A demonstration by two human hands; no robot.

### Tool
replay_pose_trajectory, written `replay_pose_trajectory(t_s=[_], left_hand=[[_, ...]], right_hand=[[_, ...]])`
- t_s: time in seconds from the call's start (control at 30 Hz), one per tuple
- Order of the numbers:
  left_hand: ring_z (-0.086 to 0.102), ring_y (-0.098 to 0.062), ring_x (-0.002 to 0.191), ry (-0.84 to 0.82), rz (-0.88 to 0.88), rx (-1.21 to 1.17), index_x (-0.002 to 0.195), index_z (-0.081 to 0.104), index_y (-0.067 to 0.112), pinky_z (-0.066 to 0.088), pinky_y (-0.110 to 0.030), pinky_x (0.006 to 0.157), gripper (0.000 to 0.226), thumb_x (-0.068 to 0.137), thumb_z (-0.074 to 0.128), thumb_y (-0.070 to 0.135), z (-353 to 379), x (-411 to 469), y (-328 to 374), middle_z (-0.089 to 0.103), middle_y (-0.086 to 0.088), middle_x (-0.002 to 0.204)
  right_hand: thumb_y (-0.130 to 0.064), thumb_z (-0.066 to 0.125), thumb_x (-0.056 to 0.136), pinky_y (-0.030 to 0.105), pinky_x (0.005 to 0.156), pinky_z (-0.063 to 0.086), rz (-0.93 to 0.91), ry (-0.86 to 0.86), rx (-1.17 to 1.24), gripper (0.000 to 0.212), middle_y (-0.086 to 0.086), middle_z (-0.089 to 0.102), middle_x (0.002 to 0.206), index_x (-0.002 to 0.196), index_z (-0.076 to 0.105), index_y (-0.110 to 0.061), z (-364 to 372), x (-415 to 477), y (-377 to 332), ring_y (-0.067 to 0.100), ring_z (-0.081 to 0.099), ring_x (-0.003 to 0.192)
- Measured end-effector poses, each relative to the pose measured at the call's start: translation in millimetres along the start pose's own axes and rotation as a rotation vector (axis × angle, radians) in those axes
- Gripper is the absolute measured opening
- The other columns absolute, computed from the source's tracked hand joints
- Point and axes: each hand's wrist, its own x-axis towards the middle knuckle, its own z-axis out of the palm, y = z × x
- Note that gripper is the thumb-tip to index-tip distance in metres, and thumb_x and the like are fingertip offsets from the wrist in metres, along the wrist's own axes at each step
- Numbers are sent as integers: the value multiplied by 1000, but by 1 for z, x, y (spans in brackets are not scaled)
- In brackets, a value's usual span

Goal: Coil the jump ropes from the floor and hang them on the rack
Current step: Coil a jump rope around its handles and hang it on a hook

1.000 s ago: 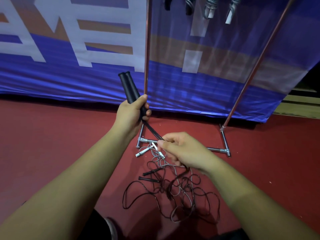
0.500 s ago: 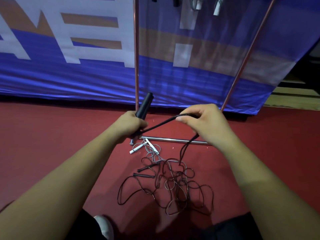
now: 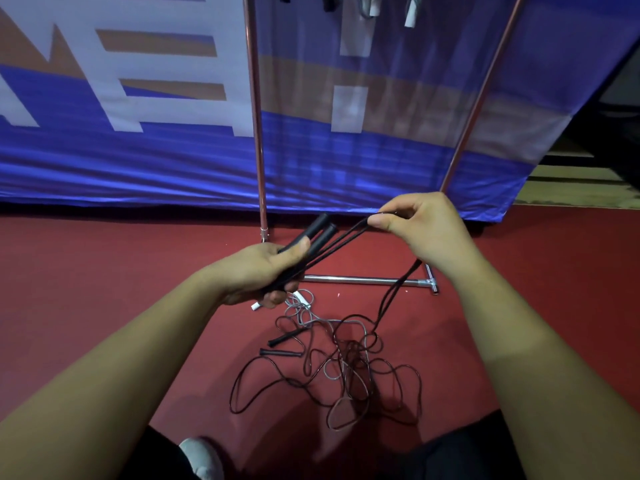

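Jump ropes of thin black and grey cord (image 3: pixel 329 372) lie tangled in loose loops on the matte red floor (image 3: pixel 104 289), with two slim black handles (image 3: pixel 282 344) beside them. The left hand (image 3: pixel 252 271) curls round a pair of thick, smooth black cylindrical handles (image 3: pixel 317 232). Doubled black cord (image 3: pixel 346 237) runs taut from these to the right hand (image 3: pixel 429 233), which pinches it between thumb and forefinger; the cord then drops to the pile. Behind stands a rack of copper-coloured tube uprights (image 3: pixel 254 116) on a shiny chrome base bar (image 3: pixel 363 280), before a glossy blue banner (image 3: pixel 173 171).
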Motion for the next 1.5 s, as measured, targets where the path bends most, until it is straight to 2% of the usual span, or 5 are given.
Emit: replay_pose_trajectory(t_s=[0.27,0.53,0.73,1.1,1.5], left_hand=[[47,-19,46,-91,-62,473,84,55,17,43,-29,49,12,92,64,16,20,-1,-5,53,-8,67],[44,-2,52,202,380,437,93,58,37,38,-20,55,19,88,75,29,26,-14,20,53,17,59],[45,-14,58,248,468,63,139,40,58,43,-27,52,79,89,72,6,14,-17,24,62,11,77],[41,-19,50,437,326,-194,99,49,15,35,-24,47,24,89,71,18,-23,-18,21,53,-9,67],[51,-19,54,605,117,502,94,53,19,42,-31,56,33,86,72,44,-46,-1,-6,67,-10,80]], right_hand=[[-32,79,79,27,69,46,-85,-51,-72,9,-5,71,71,77,77,-23,8,0,-6,13,62,73],[-11,72,86,25,51,31,104,-139,109,17,-6,53,53,71,71,-19,26,6,20,11,41,54],[-24,61,97,19,45,29,150,-284,240,24,-3,41,49,78,68,-12,39,-6,14,7,33,41],[-27,69,91,21,48,35,82,-376,117,7,-9,52,50,90,70,-21,34,-12,7,9,43,50],[-30,73,86,31,77,52,-130,-321,-62,9,-7,74,81,86,77,-22,26,-18,-16,12,68,79]])
